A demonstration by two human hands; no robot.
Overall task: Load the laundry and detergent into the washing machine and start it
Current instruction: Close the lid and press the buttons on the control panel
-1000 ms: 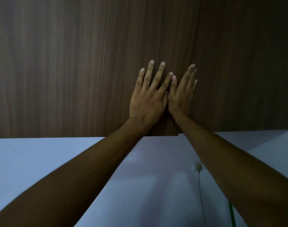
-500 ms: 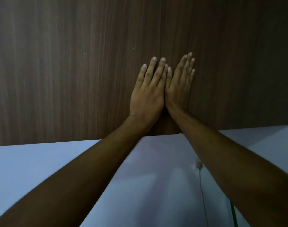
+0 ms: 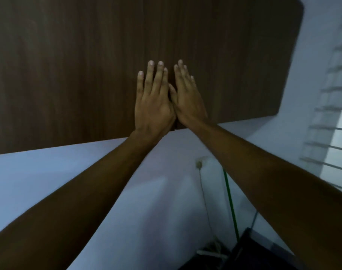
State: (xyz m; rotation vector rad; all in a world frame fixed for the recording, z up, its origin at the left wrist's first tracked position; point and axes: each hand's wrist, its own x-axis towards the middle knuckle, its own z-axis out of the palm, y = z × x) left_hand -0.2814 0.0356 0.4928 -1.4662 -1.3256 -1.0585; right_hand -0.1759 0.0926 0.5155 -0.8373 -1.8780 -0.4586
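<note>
left hand (image 3: 153, 106), right hand (image 3: 188, 100), flat on cabinet (image 3: 69, 75)

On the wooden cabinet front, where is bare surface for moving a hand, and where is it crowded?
Bare wood lies left of the left hand and right of the right hand, up to the cabinet edge by the wall. The middle is crowded: both hands lie flat, side by side.

A wall cabinet (image 3: 69, 75) is mounted above the wall (image 3: 49, 182). Near the cabinet's lower edge the left hand (image 3: 153, 102) and right hand (image 3: 187, 98) are laid flat side by side (touching at the thumbs). A wall socket (image 3: 199, 164) is set below them, with a cord (image 3: 205, 201) hung from it, a thin rod (image 3: 230, 201) just right of it, and a barred window (image 3: 337, 121) at far right.
</note>
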